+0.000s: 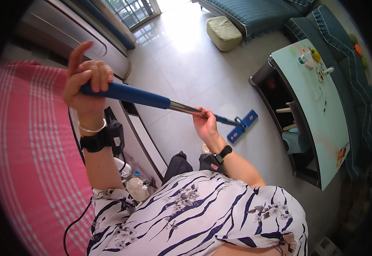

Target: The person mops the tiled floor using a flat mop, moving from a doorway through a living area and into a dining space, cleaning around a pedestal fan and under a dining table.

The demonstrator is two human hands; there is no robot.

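Note:
A flat mop slants across the middle of the head view. Its blue grip sleeve (128, 94) passes into a bare metal pole (186, 108), which runs down to a blue rectangular mop head (251, 119) on the floor. My left hand (90, 78) is wrapped around the upper end of the grip, index finger raised off it. Lower down, my right hand (206, 124) holds the metal pole between thumb and fingers. The underside of the mop head is hidden.
Grey floor tiles (173, 70) lie ahead. At right stands a glass-topped coffee table (313, 105) with bottles on it and a stool beneath, before a teal sofa (342, 92). A pale green pouf (223, 33) sits farther off. A pink checked cloth (42, 134) covers furniture at left.

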